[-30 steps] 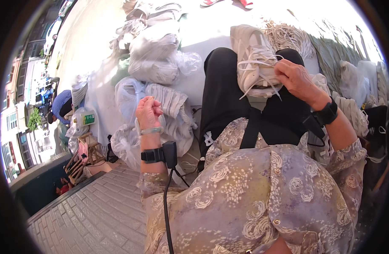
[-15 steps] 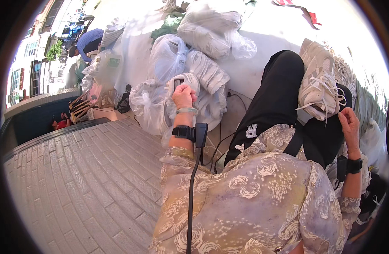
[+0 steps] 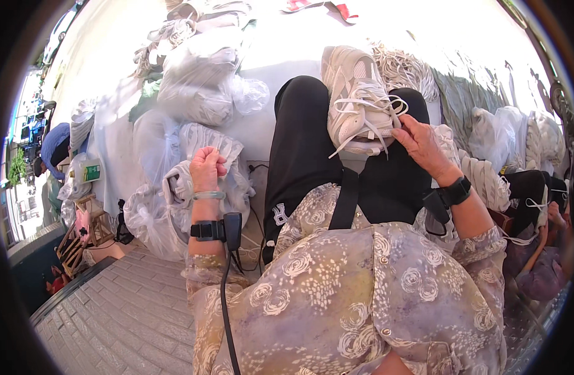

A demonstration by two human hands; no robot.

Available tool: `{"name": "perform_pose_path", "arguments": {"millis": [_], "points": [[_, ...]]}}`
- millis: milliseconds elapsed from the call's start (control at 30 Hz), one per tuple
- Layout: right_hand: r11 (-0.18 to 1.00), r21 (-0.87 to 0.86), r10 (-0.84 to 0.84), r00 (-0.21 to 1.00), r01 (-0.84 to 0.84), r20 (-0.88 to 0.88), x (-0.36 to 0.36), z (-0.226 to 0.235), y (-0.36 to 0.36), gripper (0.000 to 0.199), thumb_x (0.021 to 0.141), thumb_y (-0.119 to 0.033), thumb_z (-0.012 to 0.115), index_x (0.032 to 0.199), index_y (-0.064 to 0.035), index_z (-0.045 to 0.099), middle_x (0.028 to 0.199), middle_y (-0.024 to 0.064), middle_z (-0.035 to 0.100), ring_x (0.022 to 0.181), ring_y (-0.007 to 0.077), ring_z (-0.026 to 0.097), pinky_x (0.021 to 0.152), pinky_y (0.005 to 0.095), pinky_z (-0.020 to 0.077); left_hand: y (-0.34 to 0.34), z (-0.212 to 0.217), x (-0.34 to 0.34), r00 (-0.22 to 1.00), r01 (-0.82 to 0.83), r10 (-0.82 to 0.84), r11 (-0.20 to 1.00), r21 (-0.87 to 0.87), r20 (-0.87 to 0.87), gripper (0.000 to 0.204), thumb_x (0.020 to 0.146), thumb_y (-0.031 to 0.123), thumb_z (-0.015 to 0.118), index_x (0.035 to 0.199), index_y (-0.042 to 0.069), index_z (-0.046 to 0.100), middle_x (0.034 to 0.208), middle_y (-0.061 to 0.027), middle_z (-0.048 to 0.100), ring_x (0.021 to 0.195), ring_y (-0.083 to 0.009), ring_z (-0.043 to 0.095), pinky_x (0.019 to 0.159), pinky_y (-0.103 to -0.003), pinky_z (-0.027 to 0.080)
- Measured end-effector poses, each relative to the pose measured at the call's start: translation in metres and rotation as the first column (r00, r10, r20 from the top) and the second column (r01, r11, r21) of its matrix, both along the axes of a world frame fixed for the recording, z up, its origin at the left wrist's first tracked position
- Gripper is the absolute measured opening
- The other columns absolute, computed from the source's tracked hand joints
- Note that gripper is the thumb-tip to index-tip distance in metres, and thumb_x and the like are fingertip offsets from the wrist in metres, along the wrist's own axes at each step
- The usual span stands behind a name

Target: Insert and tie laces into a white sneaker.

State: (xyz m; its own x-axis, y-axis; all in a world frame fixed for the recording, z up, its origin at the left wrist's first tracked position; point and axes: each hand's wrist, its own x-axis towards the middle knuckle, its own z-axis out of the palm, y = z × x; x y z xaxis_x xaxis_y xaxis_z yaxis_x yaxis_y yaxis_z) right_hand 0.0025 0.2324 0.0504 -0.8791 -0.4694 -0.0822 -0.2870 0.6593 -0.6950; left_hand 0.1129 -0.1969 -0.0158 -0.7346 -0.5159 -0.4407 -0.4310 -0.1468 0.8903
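in the head view, a pale beige and white shoe [image 3: 353,89] rests across the person's black trousers [image 3: 297,134], between the two knees, its white laces [image 3: 375,105] lying loose over the top with ends trailing at its near side. the right hand [image 3: 420,142] is at the shoe's near right edge, thumb and forefinger close together beside a loop of lace; whether the lace is nipped between them cannot be told. a black wrist strap [image 3: 457,190] with a small box is on that arm.

the left hand [image 3: 207,169] is well apart from the shoe, to the left, above the pavement side, its fingers curled in a loose fist; anything thin inside it would be hidden. below it are a pale bracelet [image 3: 209,195] and a second black strap [image 3: 207,230], with a cable [image 3: 227,312] running toward the near edge.

just past the left hand, bundled pale shoes and clear plastic bags [image 3: 155,219] are heaped, with another bulging bag [image 3: 199,84] farther off. beyond the shoe, to its right, is a tangle of cream laces [image 3: 407,67]. at the far left a person in blue [image 3: 54,149] bends over; at the right edge another person's arm [image 3: 535,250] shows. grey paving [image 3: 121,306] fills the near left.
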Motion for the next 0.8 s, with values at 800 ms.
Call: {"name": "perform_pose_path", "arguments": {"millis": [800], "points": [[0.975,-0.1,-0.22,0.927,0.199,-0.303,-0.017,0.013,0.014,0.025,0.087,-0.019,0.046,0.073,0.0005,0.052,0.06,0.0188,0.053,0.056,0.0331,0.054,0.056,0.039,0.0434,0.162,0.011,-0.094,0.702,0.649,-0.706,0.69,-0.321,-0.098,0.027,0.083,0.003,0.051,0.109,0.005,0.056,0.095,0.0004,0.06,0.075,-0.0055,0.054,0.064,-0.021,0.045]]}}
